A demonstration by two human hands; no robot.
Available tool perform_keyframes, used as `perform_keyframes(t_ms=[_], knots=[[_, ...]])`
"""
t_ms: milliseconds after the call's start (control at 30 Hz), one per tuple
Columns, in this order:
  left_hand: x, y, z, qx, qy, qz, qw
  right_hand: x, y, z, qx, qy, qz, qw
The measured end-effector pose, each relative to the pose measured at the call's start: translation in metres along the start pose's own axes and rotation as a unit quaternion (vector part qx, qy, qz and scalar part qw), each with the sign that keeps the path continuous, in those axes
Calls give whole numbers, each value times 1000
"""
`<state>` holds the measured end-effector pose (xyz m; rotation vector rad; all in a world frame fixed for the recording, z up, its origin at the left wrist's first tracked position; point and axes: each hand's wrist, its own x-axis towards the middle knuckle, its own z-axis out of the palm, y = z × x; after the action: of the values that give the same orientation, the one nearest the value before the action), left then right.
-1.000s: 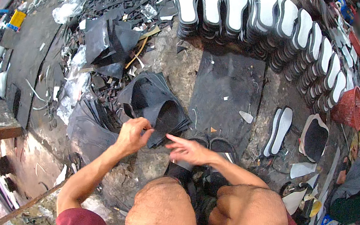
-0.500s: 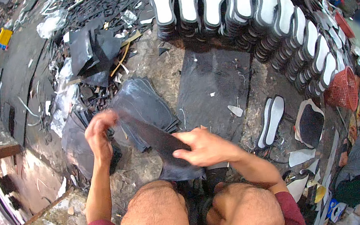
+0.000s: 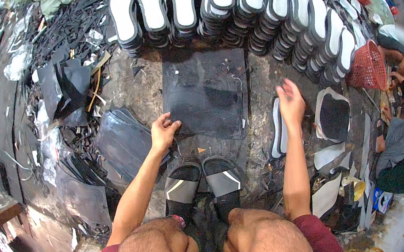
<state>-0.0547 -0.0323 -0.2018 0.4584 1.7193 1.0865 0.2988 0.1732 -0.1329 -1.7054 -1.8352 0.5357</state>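
A thin black sheet (image 3: 202, 112) lies flat on a dark board on the ground ahead of my feet. My left hand (image 3: 162, 133) is at its left edge, thumb and fingertips apart and touching the sheet. Off to the right, my right hand (image 3: 291, 103) hovers with loosely bent, spread fingers and nothing in them. Just beside and partly behind it are dark-edged white shoe soles (image 3: 278, 129), partly hidden by that hand and forearm. Left of my left hand lies a fanned stack of black sheets (image 3: 127, 141).
Stacks of white-topped soles (image 3: 182, 1) curve along the far side and right. A red plastic basket (image 3: 366, 69) stands at the right, near another person's arm. Black scraps (image 3: 78, 26) cover the far left. My sandalled feet (image 3: 184, 179) stand before the board (image 3: 202, 64).
The black sheet went from between my hands down onto the board. My right hand let go and moved right; my left hand moved to the sheet's edge. The view shifted rightward.
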Motion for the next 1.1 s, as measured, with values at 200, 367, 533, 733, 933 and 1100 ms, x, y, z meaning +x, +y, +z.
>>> perform_keyframes(t_ms=[200,367,533,733,933,1100], knots=[[-21,-31,9,-138,54,-4,989,-125,37,-38,-251,-45,86,963],[-74,19,37,290,264,249,886,-146,21,-56,-127,-22,197,972],[-93,66,78,-83,-244,68,964,-168,-95,-40,274,-171,170,931],[-88,70,39,-75,-392,-33,916,-153,-97,-82,332,-282,154,887],[-76,50,6,-190,-202,-62,959,-145,38,-139,1,-94,36,995],[-82,56,56,338,-170,396,837,-158,26,-101,-215,-12,2,977]])
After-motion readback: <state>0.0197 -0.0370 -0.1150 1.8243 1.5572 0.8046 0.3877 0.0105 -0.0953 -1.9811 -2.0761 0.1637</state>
